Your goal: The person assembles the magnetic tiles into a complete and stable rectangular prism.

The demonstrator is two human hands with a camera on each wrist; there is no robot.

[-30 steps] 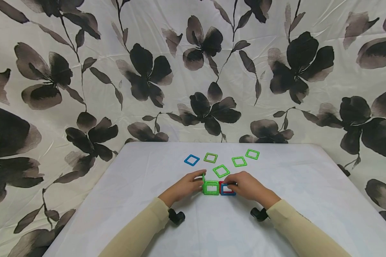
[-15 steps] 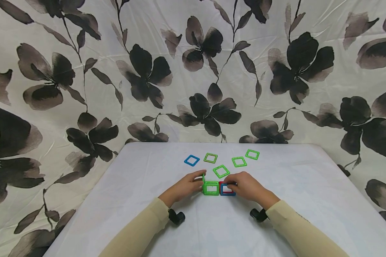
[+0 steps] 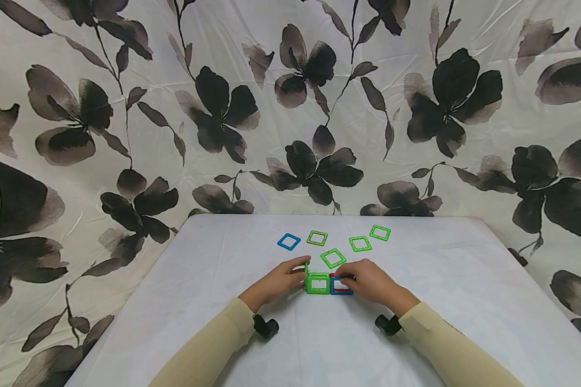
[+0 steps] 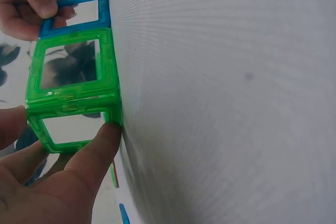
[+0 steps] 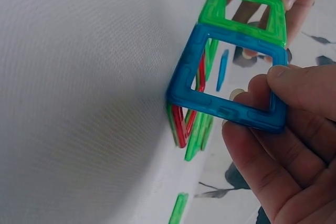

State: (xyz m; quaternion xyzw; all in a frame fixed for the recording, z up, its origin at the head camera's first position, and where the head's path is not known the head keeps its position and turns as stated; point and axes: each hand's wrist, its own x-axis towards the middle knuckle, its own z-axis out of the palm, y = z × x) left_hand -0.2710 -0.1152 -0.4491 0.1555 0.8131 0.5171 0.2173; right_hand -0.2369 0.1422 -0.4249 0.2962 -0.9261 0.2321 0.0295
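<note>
Square frame-shaped magnetic tiles stand joined near the table's middle. My left hand [image 3: 284, 275] holds the left side of the green part, thumb and fingers on the edges of a green side tile [image 4: 38, 127]. Beside it a green front tile [image 4: 108, 61] stands upright. With thumb and fingertips my right hand [image 3: 374, 280] pinches the outer edge of a blue tile [image 5: 226, 109]. That blue tile lies edge to edge against the green front tile, to its right. Behind it, red tile edges [image 5: 179, 124] show in the right wrist view, partly hidden.
Beyond the hands, several loose tiles lie flat on the white table [image 3: 213, 269]: a blue tile [image 3: 284, 246], an olive-green tile [image 3: 316, 244] and some bright green tiles [image 3: 360, 250]. A floral cloth [image 3: 261, 204] hangs behind the table's far edge.
The blue tile in my right hand has shifted slightly left, up against the green front tile, and the red tile behind it shows less. My left hand stays put.
</note>
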